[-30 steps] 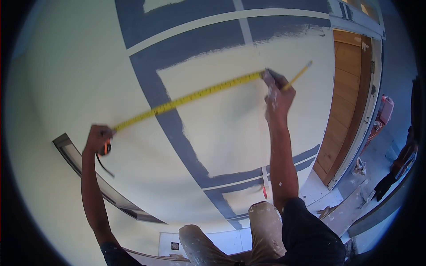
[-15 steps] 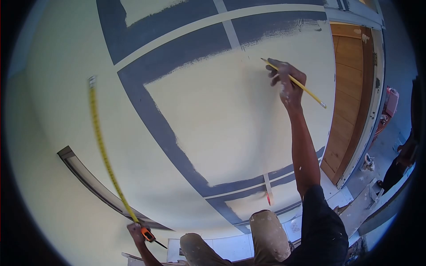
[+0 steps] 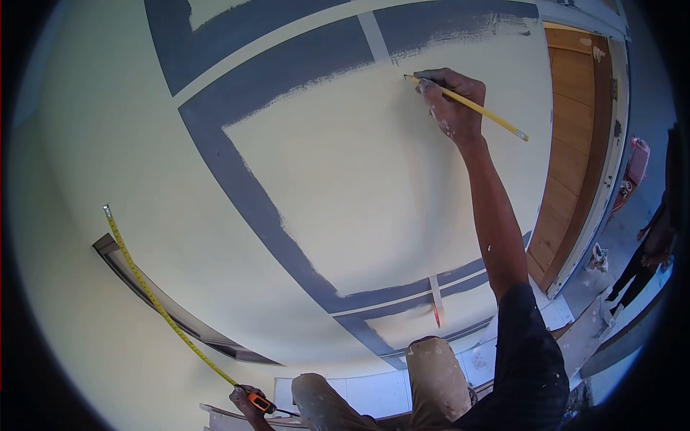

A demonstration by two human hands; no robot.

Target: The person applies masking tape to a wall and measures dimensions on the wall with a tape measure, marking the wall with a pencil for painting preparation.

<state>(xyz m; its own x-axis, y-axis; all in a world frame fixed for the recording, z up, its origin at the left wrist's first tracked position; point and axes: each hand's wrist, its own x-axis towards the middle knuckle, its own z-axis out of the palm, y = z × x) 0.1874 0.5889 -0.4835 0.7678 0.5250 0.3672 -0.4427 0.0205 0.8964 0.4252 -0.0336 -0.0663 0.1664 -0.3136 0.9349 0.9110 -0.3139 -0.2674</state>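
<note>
My right hand (image 3: 456, 106) is closed around a yellow pencil (image 3: 490, 115), its eraser end pointing out to the right. The pencil's tip is at or very near the cream wall (image 3: 359, 172), just below a light strip (image 3: 374, 37) that crosses the grey painted band (image 3: 302, 65); contact is hard to judge. Low on the left, my left hand (image 3: 246, 404) grips an orange and black tape measure (image 3: 260, 402). Its yellow blade (image 3: 154, 300) extends up and left, with the metal end hook (image 3: 108, 210) free in front of the wall.
A dark-framed recessed panel (image 3: 180, 316) is on the left wall behind the blade. My paint-spotted knees (image 3: 437, 373) are below. On the right stands a wooden door (image 3: 571, 144) in a white frame. Another person (image 3: 647, 251) is at the far right. A small red object (image 3: 436, 316) shows low on the wall.
My right hand has moved left and slightly up, with the pencil tip closer to the light strip. The tape blade has swung down and left as my left hand shifted right and lower.
</note>
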